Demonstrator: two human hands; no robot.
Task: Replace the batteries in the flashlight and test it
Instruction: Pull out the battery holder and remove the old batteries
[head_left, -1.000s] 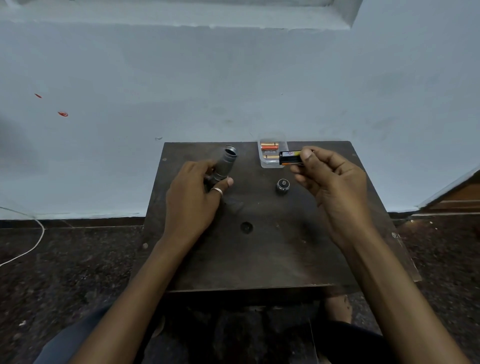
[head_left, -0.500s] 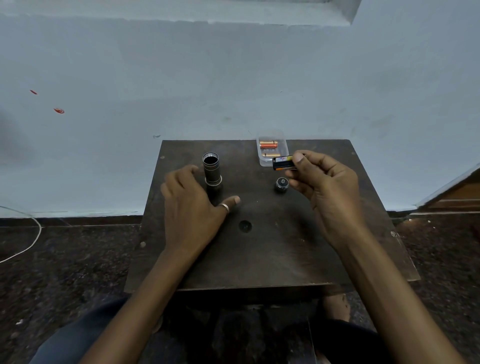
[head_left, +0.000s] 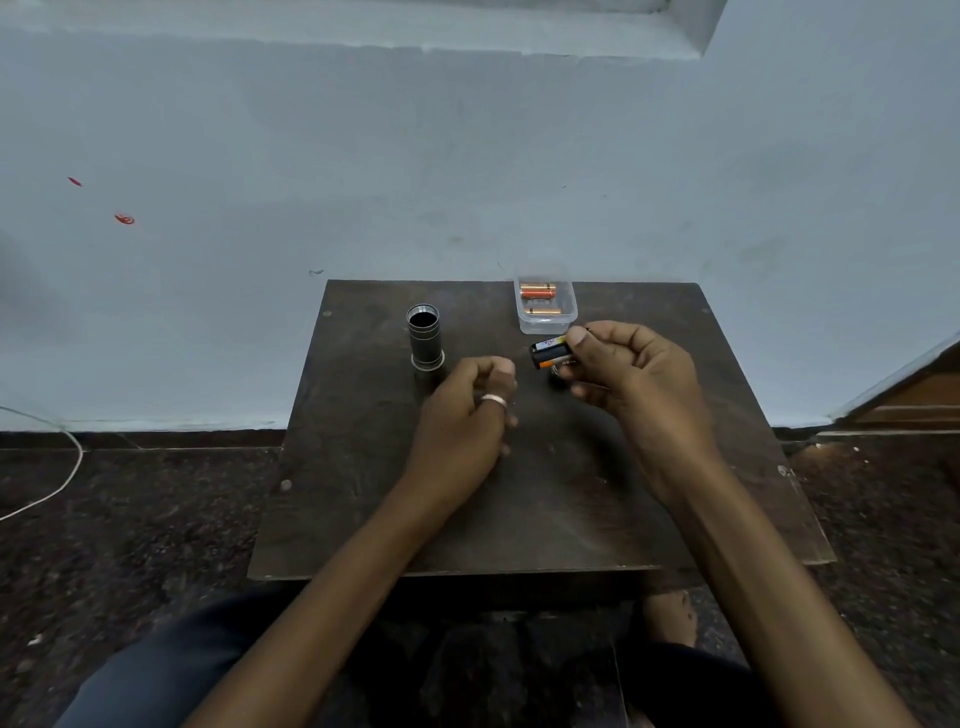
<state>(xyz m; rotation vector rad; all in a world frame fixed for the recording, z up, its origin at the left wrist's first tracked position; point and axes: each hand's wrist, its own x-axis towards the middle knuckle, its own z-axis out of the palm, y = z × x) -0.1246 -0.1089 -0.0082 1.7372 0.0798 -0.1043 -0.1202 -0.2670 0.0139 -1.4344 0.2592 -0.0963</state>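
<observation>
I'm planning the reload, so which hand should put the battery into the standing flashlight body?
Right. The right hand pinches the battery; the empty left hand, nearer the upright, open flashlight body, probably suits steadying it.

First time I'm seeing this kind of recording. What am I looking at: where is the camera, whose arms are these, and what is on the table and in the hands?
No machine here: a person works with bare hands. One wide camera on their head looks forward and down, so both arms enter from below. On the dark table a flashlight body stands upright, open end up; farther right, apart, sits a clear tub holding orange batteries. The right hand pinches what looks like a black and orange battery. The left hand, wearing a ring, is loosely curled and holds nothing visible.
</observation>
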